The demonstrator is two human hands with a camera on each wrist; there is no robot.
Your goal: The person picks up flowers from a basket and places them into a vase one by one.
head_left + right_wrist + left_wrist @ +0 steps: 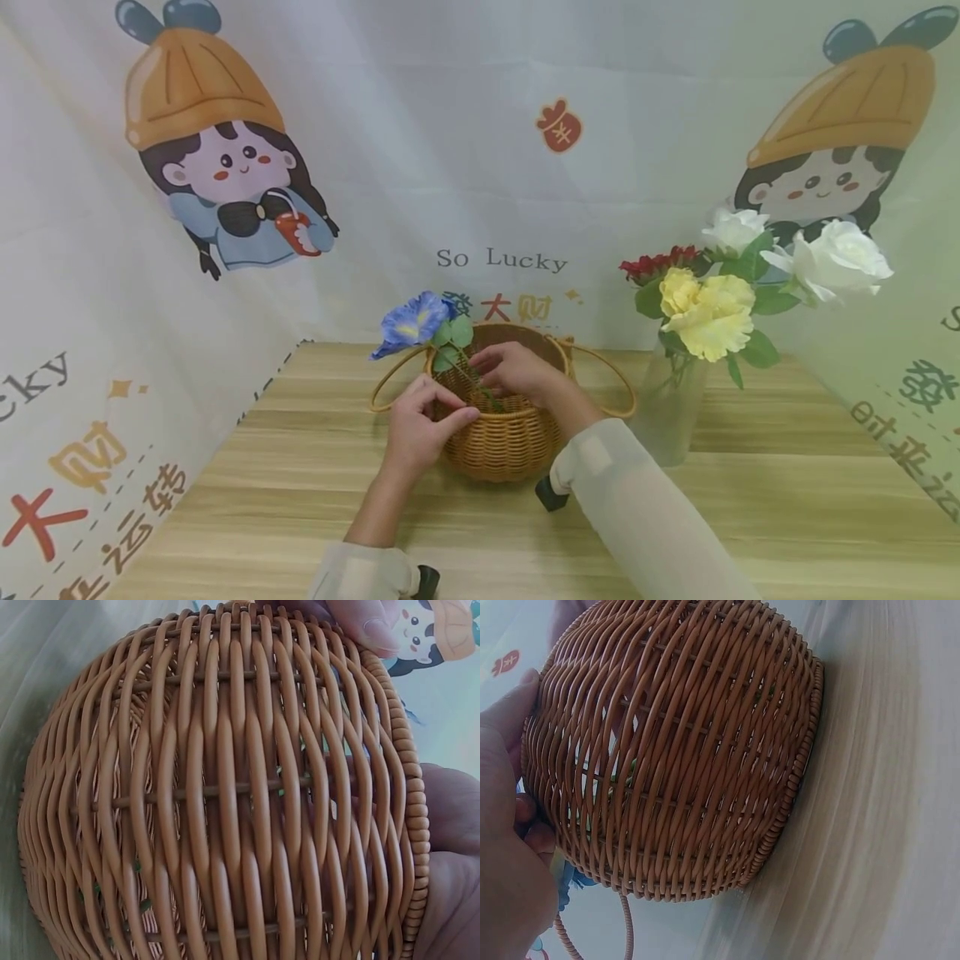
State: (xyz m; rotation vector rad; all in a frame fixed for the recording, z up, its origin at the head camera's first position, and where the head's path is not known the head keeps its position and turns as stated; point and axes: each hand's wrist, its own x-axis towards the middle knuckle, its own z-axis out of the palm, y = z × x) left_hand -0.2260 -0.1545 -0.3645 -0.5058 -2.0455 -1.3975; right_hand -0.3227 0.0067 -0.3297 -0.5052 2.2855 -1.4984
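A brown wicker basket (pixel 504 446) with two looped handles stands on the table. My left hand (pixel 420 425) pinches its near rim between thumb and fingers; the left wrist view shows the thumb (pixel 514 705) against the weave's edge. Over the basket's left rim leans a blue flower (pixel 412 321) with green leaves (pixel 453 333), its stem running down inside. My right hand (pixel 517 371) reaches into the basket beside that stem, fingers loosely bent and apart. Whether they touch the stem is not plain. In the right wrist view the weave partly hides this hand (pixel 454 847).
Right of the basket stands a frosted vase (pixel 671 417) holding a yellow flower (pixel 708 312), white roses (pixel 840 258) and a dark red flower (pixel 660 262). A printed cloth (pixel 420 167) hangs behind and at both sides of the wooden table (pixel 262 500).
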